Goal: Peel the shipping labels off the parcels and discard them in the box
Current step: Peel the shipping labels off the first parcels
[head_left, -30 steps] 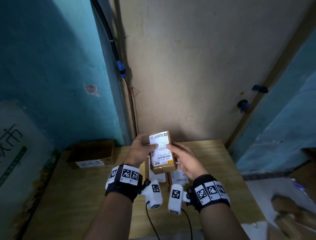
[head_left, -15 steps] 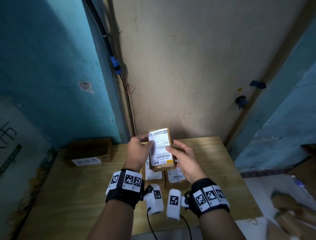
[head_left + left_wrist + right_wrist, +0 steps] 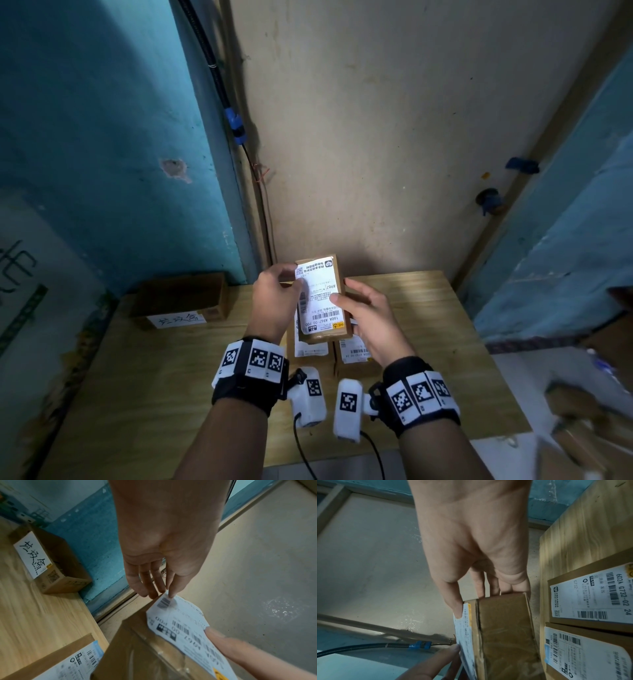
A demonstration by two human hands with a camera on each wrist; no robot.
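Note:
I hold a small brown parcel (image 3: 339, 274) up above the wooden table (image 3: 137, 394). My right hand (image 3: 366, 315) grips its right side, with the thumb pressed on the white shipping label (image 3: 322, 298). My left hand (image 3: 274, 301) pinches the label's left edge, which is lifted and curled away from the cardboard. In the left wrist view my fingertips (image 3: 169, 595) pinch the label (image 3: 185, 626) at a barcoded corner above the parcel (image 3: 133, 649). In the right wrist view the label (image 3: 464, 635) stands off the parcel's (image 3: 505, 628) face.
An open brown box (image 3: 181, 298) with a handwritten white strip stands at the table's back left. Two more labelled parcels (image 3: 310, 349) (image 3: 356, 351) lie on the table under my hands. Walls close in behind, and blurred cardboard (image 3: 582, 428) lies at lower right.
My left hand has shifted from holding the parcel's top left corner to pinching the label's left edge, which now peels up. The right hand still holds the parcel in about the same place.

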